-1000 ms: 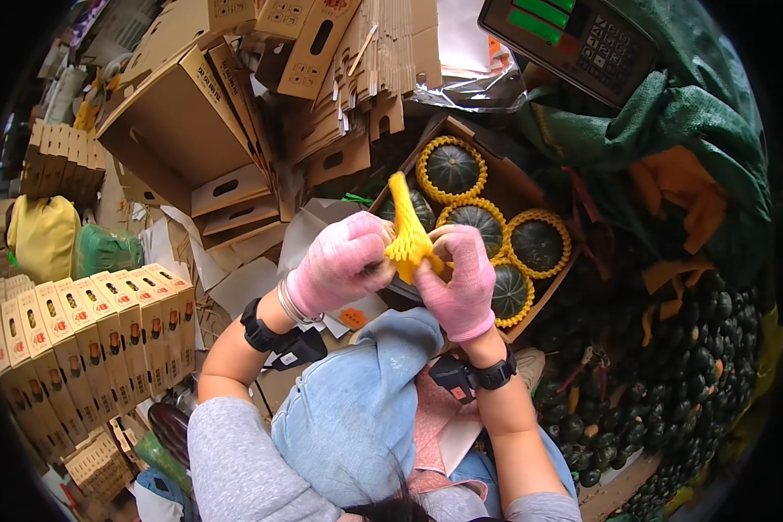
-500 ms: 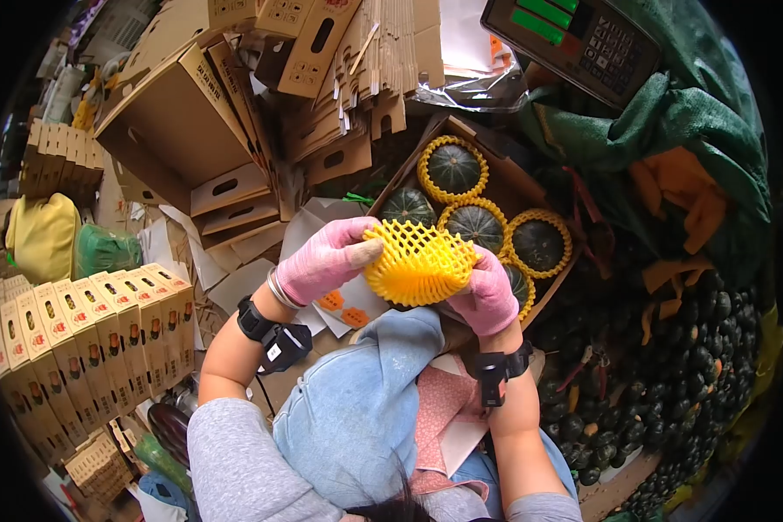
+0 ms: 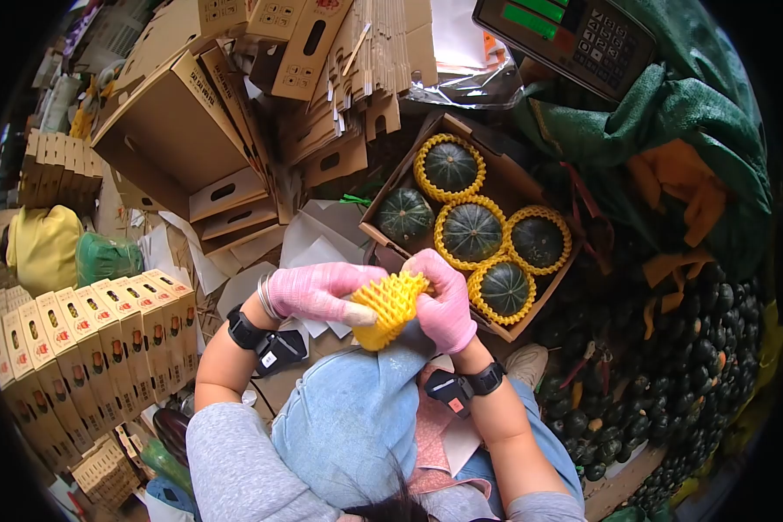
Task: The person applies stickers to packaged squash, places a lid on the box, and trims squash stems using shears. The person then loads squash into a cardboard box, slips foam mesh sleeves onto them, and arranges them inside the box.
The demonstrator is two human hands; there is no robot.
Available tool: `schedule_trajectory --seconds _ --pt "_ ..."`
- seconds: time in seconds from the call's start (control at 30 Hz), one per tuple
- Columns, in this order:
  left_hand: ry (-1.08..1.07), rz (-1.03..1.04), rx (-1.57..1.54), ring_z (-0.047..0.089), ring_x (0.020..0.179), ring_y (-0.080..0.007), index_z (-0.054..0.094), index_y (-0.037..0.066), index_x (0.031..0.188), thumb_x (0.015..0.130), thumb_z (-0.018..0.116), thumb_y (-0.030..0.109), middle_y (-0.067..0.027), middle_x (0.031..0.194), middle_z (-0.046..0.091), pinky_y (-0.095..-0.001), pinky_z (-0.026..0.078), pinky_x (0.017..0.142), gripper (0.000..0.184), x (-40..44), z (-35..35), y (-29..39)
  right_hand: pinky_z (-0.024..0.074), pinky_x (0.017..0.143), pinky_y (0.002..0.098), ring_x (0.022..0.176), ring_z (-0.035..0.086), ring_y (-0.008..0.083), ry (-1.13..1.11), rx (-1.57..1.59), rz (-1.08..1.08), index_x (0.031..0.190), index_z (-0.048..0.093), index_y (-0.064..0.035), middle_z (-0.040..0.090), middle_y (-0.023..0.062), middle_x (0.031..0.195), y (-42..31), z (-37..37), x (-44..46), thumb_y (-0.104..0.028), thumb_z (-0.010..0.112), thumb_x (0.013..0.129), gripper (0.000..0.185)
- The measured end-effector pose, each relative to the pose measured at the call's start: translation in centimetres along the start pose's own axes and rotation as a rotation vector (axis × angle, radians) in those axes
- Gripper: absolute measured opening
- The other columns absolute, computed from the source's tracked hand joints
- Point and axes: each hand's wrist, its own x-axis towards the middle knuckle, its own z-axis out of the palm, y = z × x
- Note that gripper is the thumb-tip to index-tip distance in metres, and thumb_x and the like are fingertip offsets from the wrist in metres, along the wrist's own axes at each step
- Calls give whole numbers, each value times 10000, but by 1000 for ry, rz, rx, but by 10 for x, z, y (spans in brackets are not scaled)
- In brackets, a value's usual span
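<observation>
Between my two pink-gloved hands is a yellow foam net sleeve (image 3: 386,306), bunched up above my lap. My left hand (image 3: 324,291) grips its left side, thumb across the front. My right hand (image 3: 444,302) pinches its upper right edge. Just beyond my hands stands an open cardboard box (image 3: 515,172) holding several dark green squashes. Most of them have yellow foam nets around them, such as the middle squash (image 3: 472,231). The squash at the box's left (image 3: 405,214) has no net around it.
A digital scale (image 3: 574,39) stands at the top right, beside a green sheet (image 3: 713,130). Loose squashes (image 3: 644,383) are heaped at the right. Flattened cardboard (image 3: 357,78) and an empty open carton (image 3: 170,130) lie at the upper left. Printed cartons (image 3: 91,348) line the left.
The net, stretched wide between my hands half a second ago, is now bunched narrower and lower. My hands have come closer together, uncovering more of the box's squashes.
</observation>
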Motion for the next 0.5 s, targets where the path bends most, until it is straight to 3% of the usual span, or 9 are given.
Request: schedule_trajectory --seconds 0.07,0.1,0.17,0.2,0.23,0.3,0.37,0.43,0.5 --pt "-149 -294 -68 566 1024 -170 557 -45 1155 883 626 183 -96 1085 625 -303 424 900 361 -4 -10 4 448 877 274 1000 581 180 -248 773 355 1059 583 9 608 62 1077 -12 -12 -8 9 558 729 330" --pt "22 -246 -71 594 961 -166 584 -28 1095 902 589 210 -78 1005 642 -294 444 874 306 -8 -14 -7 447 916 290 1057 578 185 -308 1054 487 1140 559 24 604 71 1139 -21 -15 -10 -19 572 742 401" --pt "335 -25 -587 583 932 -132 566 2 1118 916 586 233 -41 1034 626 -277 455 861 307 2 -15 -13 437 971 321 1109 564 207 -447 1059 634 1256 481 36 578 103 1205 -17 -21 -9 -155 567 877 432" --pt "487 -48 -788 606 881 -145 586 18 994 939 504 301 -66 935 630 -301 477 830 299 12 -6 -14 445 963 335 1089 574 211 -386 951 616 1260 471 30 579 106 1196 -13 -22 -6 -185 545 906 421" --pt "456 -118 -537 596 875 -128 583 11 1037 936 520 298 -51 946 627 -283 477 806 311 12 -10 -19 452 955 348 1069 585 215 -323 844 596 1265 461 24 580 110 1188 -10 -24 -2 -215 523 935 412" --pt "251 -210 -252 575 847 -93 588 -4 1088 932 547 287 -20 955 618 -244 470 756 333 19 -22 -18 536 663 288 824 649 217 -200 913 380 1161 481 -39 639 117 934 -25 -35 4 -274 482 968 304" --pt "79 -326 49 552 812 -77 618 -8 1020 907 605 243 -17 897 615 -244 463 724 276 34 -41 -3 501 552 228 720 623 177 -34 695 453 1130 511 -50 627 93 916 -18 -30 12 -263 491 971 267" --pt "299 -256 558 563 796 -111 621 6 974 878 638 190 -60 825 609 -272 469 727 208 55 -49 4 514 500 315 610 630 212 389 -424 170 1076 548 -62 643 137 844 22 -11 19 -256 501 955 233" --pt "375 33 944 596 833 -323 593 24 951 843 628 112 -151 865 595 -358 489 735 144 73 -54 -8 521 504 356 560 616 226 290 -294 577 1128 538 -67 629 172 805 -13 -2 33 -269 521 940 276"
